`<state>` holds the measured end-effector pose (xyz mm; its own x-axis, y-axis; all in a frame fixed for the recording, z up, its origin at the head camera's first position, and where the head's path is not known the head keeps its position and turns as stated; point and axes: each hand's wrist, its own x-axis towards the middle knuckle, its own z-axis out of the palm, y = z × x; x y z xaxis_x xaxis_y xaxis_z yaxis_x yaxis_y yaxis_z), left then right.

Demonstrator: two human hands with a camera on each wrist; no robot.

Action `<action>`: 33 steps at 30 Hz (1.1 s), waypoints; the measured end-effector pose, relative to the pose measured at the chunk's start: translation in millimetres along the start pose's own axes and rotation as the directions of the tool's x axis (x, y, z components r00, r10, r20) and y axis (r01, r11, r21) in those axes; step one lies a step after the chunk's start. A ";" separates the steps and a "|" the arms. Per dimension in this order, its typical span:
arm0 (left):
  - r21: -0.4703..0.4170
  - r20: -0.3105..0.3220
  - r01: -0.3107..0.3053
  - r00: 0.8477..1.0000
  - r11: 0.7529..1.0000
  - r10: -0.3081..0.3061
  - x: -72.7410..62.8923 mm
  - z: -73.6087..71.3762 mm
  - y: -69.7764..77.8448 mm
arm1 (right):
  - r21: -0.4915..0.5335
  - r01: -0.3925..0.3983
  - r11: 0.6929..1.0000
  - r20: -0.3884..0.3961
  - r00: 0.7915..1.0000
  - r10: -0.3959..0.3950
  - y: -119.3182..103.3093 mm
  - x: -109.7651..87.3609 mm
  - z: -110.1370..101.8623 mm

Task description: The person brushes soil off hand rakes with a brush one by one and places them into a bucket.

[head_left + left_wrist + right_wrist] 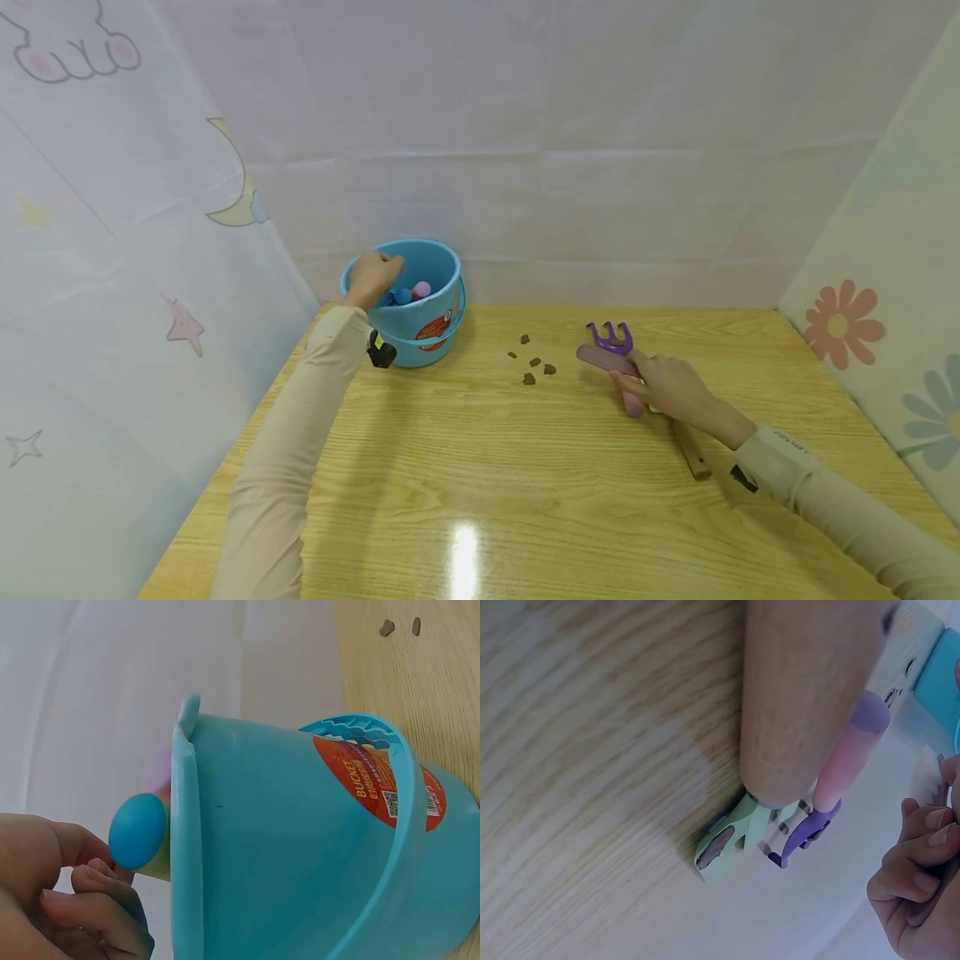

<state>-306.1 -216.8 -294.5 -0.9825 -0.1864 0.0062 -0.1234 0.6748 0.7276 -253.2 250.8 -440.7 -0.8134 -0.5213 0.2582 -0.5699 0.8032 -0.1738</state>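
A light-blue bucket (405, 333) stands at the table's back left, with blue-ended and pink-ended handles (422, 289) inside. My left hand (372, 273) reaches over its rim, fingers bent; in the left wrist view they lie close by a blue rounded handle end (139, 831). I cannot tell whether they grip anything. My right hand (670, 386) holds a flat mauve brush (604, 359); whitish bristles (928, 778) show in the right wrist view. Below this hand lie a purple hand fork (611, 340) with a pink handle and a green-headed tool (724, 847) with a wooden handle (806, 697).
Several small brown bits (529, 378) lie on the wooden table (480, 450) between the bucket and the brush. A pale patterned sheet (487, 183) hangs along the back and both sides. The bucket's blue carrying handle (447, 335) hangs down its front.
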 end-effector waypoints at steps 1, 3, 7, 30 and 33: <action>-0.005 -0.010 -0.001 1.000 1.000 0.001 -0.6 0.3 0.9 | 0.001 -0.001 1.000 0.003 1.000 0.001 0.2 0.0 -0.1; -0.026 -0.026 -0.005 1.000 1.000 0.005 -1.1 0.9 2.1 | 0.005 -0.009 1.000 0.015 1.000 0.009 0.8 -0.2 -0.6; -0.048 -0.066 -0.033 0.997 0.998 0.029 -1.7 1.8 4.0 | 0.018 -0.032 0.999 0.036 0.999 0.031 1.7 -1.5 -3.0; -0.088 -0.203 -0.182 0.966 0.979 0.161 -22.4 19.2 21.0 | -0.066 -0.071 0.995 -0.003 0.997 0.071 16.2 -13.0 -8.0; -0.081 -0.205 -0.194 0.963 0.978 0.174 -23.9 21.7 23.6 | -0.082 -0.060 0.995 -0.018 0.998 0.059 18.5 -12.7 -8.3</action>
<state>-288.6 -180.9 -292.3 -0.9390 -0.2085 0.2735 0.0812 0.6385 0.7654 -252.5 274.7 -439.4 -0.8434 -0.4679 0.2643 -0.5085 0.8539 -0.1108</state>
